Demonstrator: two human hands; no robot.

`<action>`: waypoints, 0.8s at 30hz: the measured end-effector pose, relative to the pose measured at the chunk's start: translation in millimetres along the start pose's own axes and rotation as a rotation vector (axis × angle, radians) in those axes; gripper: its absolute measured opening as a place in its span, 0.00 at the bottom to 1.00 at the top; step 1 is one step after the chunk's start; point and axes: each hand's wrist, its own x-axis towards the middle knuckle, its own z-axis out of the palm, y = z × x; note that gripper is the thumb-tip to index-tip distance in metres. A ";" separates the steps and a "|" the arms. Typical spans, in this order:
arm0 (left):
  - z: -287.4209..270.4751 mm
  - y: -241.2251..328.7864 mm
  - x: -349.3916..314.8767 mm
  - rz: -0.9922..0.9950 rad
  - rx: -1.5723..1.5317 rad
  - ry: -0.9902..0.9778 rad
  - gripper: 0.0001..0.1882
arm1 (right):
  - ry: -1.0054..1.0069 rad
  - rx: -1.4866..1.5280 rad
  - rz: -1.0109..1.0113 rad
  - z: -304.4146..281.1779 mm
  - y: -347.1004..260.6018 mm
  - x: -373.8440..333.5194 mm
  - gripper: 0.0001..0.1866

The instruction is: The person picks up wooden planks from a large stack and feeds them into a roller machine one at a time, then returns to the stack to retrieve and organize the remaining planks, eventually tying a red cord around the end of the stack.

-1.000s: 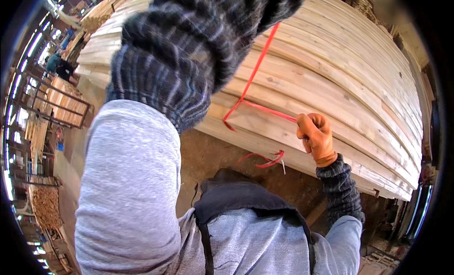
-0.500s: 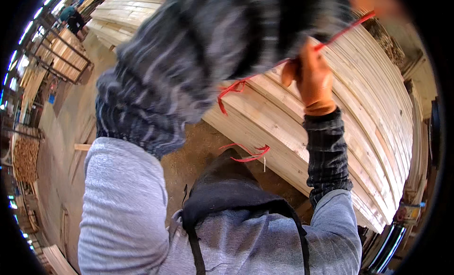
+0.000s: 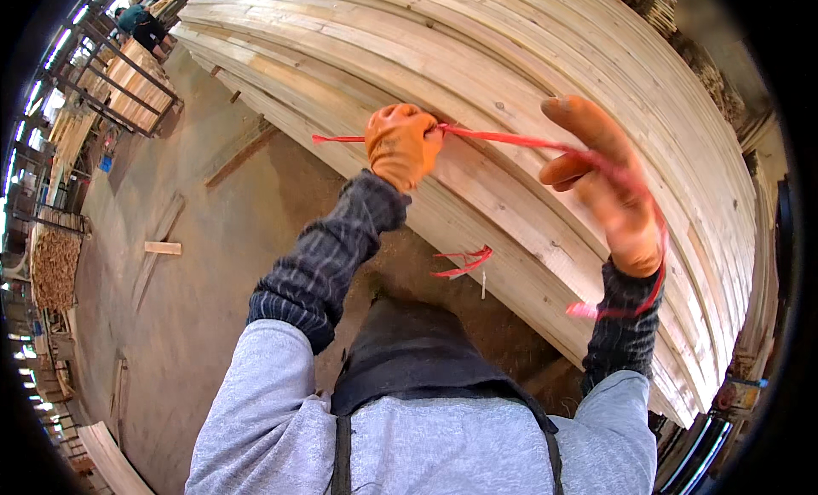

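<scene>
My left hand [image 3: 399, 146], in an orange glove, is closed around a red plastic strip [image 3: 498, 138], and a short end sticks out on its left. From there the strip runs taut to the right, across my right hand [image 3: 626, 210], and hangs in a loop by the wrist. The right hand is also gloved, with its fingers stretched apart and slightly blurred. Both hands are above a large stack of pale wooden boards [image 3: 503, 210]. Another frayed red strip [image 3: 467, 262] dangles at the near side of the stack.
A small board [image 3: 163, 248] lies on the floor at left, near longer wood strips. At the far left a metal rack [image 3: 115, 82] holds timber, and another person [image 3: 142, 26] bends beside it. A black apron [image 3: 409, 350] hangs from my front.
My left arm has swung down and back from across the view, pulling the strip leftward. My right hand has moved right and opened its fingers. More of the board stack shows.
</scene>
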 end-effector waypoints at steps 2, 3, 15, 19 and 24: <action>-29.0 4.7 6.0 -0.327 -0.693 -0.213 0.11 | -0.032 -0.339 -0.048 15.3 14.4 -18.9 0.50; -42.0 1.3 8.6 -0.486 -1.044 -0.325 0.11 | -0.005 -0.424 -0.096 20.1 30.1 -30.4 0.51; -205.3 -217.1 -332.0 -0.018 0.156 -1.339 0.21 | 0.120 -1.213 0.033 64.3 105.2 -77.5 0.41; -145.7 -191.1 -260.3 -0.304 -0.193 -0.886 0.11 | 0.151 -1.248 -0.082 101.2 110.8 -49.3 0.34; -9.4 -63.2 -155.1 -0.238 -0.857 -0.230 0.12 | 0.028 -1.175 -0.178 152.3 106.2 2.2 0.30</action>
